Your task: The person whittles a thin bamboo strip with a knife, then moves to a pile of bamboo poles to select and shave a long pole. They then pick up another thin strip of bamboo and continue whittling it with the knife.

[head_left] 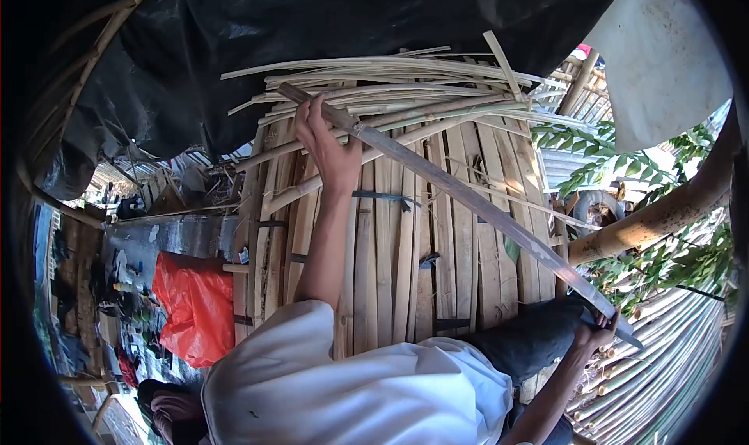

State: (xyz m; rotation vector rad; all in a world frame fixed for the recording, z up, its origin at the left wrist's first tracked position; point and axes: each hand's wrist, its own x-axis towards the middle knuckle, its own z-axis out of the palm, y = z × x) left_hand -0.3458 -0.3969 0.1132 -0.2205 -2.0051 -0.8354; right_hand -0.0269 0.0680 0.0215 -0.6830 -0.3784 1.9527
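A long, weathered bamboo pole [476,202] slants from upper left to lower right across my view, a darker section at its upper end. My left hand [331,148] has its fingers wrapped round it near that end, above a slatted bamboo bench [382,265]. Down at the right, my right hand [596,333] is closed at the pole's lower end, its fingers partly hidden. A grey, pointed tip [629,337] sticks out past this hand. Long pale bamboo strips [374,92] lie in a loose pile on the far end of the bench, behind my left hand.
An orange-red plastic bag [193,308] hangs left of the bench. Many thin bamboo poles [663,359] are stacked at the lower right, under leafy branches [608,152]. A thick bamboo post [663,215] juts in from the right. Black sheeting [351,16] covers the back.
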